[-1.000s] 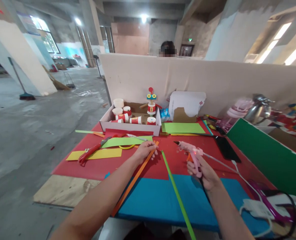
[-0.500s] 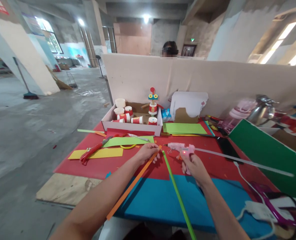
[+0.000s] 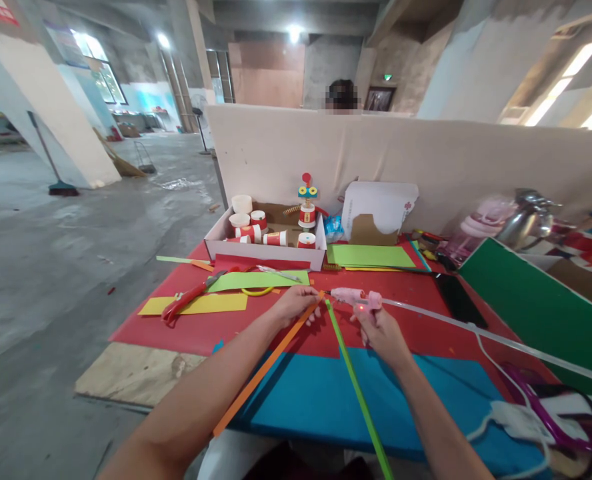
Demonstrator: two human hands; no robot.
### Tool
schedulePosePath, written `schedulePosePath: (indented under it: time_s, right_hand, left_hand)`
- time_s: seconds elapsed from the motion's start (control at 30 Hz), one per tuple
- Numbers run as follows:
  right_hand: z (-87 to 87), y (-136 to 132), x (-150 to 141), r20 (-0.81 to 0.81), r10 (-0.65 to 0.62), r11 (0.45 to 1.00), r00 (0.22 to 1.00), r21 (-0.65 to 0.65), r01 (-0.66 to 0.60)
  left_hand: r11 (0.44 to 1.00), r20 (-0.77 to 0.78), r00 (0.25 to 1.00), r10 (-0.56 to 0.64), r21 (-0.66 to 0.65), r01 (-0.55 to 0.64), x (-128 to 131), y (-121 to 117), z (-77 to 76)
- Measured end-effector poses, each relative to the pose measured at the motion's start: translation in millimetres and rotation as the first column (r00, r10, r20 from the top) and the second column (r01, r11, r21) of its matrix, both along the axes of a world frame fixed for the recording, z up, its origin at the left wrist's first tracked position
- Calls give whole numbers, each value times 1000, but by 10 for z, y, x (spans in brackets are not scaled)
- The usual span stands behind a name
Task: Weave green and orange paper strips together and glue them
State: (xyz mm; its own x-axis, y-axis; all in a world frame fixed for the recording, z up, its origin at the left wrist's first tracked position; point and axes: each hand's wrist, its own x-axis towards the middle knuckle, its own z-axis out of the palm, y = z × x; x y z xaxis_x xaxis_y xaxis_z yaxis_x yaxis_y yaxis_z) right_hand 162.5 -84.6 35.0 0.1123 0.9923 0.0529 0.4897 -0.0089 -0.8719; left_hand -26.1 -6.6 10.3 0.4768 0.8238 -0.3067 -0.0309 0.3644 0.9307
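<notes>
My left hand (image 3: 299,305) pinches the upper end of a long orange paper strip (image 3: 263,371), which slants down toward me. My right hand (image 3: 380,331) is wrapped around the handle of a pink hot glue gun (image 3: 352,297) with a red light on it. Its nozzle points left, close to the strip's end at my left fingertips; whether they touch I cannot tell. Out of the gun's back runs a long clear glue stick (image 3: 496,339). A green paper strip (image 3: 355,383) extends from near my left fingers down over the table's front edge.
Red-handled scissors (image 3: 189,300) lie at left over yellow paper (image 3: 216,304) and light green paper (image 3: 266,281). Behind is a box (image 3: 266,252) of paper cups and a cup figure (image 3: 307,212). At right are a phone (image 3: 459,300), a green board (image 3: 531,307) and a white cable (image 3: 499,373).
My right hand has brought the glue gun left, its nozzle now closer to the end of the orange strip. My left hand stays nearly in place.
</notes>
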Motion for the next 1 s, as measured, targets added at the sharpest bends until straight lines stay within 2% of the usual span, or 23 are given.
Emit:
schedulePosePath:
  time_s: [0.7,1.0]
  right_hand:
    - [7,1,-2,164,12,998,986,57,-22]
    - [37,-12,5,177,15,998,984,63,-27]
  left_hand:
    - [1000,-20,1000,-15,27,15,11,-11,-23]
    - [1000,-36,999,-13,25,14,16,-3,-28]
